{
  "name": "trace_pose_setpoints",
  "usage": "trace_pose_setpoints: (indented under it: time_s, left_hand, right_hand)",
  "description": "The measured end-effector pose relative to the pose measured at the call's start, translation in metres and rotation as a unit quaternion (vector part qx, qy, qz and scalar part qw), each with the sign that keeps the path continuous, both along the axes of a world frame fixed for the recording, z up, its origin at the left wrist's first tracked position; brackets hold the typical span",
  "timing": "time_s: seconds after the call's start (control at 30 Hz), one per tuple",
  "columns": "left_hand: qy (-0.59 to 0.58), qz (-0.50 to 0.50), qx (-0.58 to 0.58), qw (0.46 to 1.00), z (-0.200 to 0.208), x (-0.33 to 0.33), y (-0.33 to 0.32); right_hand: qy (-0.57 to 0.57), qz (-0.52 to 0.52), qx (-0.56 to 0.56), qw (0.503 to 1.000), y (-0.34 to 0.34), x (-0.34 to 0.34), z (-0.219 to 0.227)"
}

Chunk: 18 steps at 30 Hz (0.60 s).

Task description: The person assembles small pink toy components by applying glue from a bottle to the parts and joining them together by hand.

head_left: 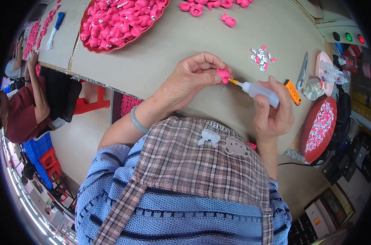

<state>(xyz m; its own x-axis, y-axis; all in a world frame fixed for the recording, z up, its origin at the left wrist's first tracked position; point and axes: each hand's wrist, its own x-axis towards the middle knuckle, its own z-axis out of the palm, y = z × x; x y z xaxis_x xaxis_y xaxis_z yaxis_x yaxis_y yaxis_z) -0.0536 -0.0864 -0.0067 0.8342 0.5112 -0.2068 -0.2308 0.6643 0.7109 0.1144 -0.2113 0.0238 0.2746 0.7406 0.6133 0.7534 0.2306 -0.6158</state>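
Between the thumb and fingers of my left hand [192, 75] is a small pink plastic figure piece [223, 76]. My right hand [277, 112] grips a translucent squeeze bottle [262, 93], tilted so that its thin yellow nozzle [233, 81] points at the pink piece. The tip is at or against the piece; exact contact is too small to tell. Beyond my right hand lies a loose group of small white-and-pink parts [262, 58]. A large red scalloped tray [112, 50] heaped with similar pink pieces [124, 18] stands at the far left.
More pink pieces [196, 10] lie at the far edge. To the right are an orange-and-black box [292, 92], a utility knife [303, 70], crumpled tissue [314, 89], a pink tray [323, 61] with bottles, and a red dish [314, 153] of small parts. A co-worker [28, 102] sits left.
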Motion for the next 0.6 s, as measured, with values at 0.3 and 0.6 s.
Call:
trace_pose_setpoints:
  time_s: [0.3,0.6]
  left_hand:
    - [-0.015,0.007,-0.040,0.999,0.001,0.001,0.001]
    - [0.006,0.004,-0.047,0.999,0.005,0.000,0.002]
  right_hand:
    - [0.383,0.025,0.003,0.923,-0.002,0.014,0.004]
    - [0.480,-0.035,-0.088,0.872,0.001,0.044,-0.010]
